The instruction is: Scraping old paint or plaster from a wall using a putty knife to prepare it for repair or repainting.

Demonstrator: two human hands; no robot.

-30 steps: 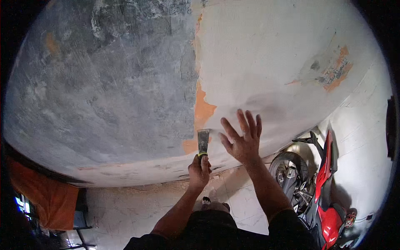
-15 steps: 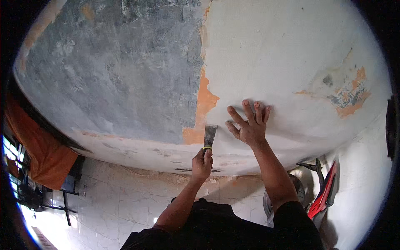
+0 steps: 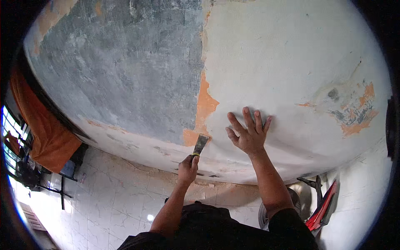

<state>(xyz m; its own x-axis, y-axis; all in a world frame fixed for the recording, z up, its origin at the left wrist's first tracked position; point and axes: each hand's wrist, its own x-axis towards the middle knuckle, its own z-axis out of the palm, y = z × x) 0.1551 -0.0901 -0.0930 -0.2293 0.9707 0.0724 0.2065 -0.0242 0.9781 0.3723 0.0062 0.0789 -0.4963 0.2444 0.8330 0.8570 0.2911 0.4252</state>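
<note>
My left hand (image 3: pixel 188 168) is closed around the handle of a putty knife (image 3: pixel 201 144). Its flat grey blade lies at the lower end of an orange patch (image 3: pixel 206 102), where the white paint has come off the wall (image 3: pixel 266 62). The blade tilts up and to the right, and a yellow band rings its base. To the right of the knife, my right hand (image 3: pixel 249 135) rests on the white paint with its fingers spread and nothing in it. A large grey bare area (image 3: pixel 137 71) fills the wall left of the orange patch.
Another peeled patch (image 3: pixel 354 112) shows on the wall at the right. An orange cloth (image 3: pixel 52 129) hangs at the left beside a dark stand. Below lies a tiled floor (image 3: pixel 108 191). A red and black object (image 3: pixel 323 208) stands at the lower right beside a wheel-like round thing.
The putty knife and my left hand have shifted left and slightly down, and the blade now leans more to the right. My right hand stays spread on the wall. The view has turned slightly.
</note>
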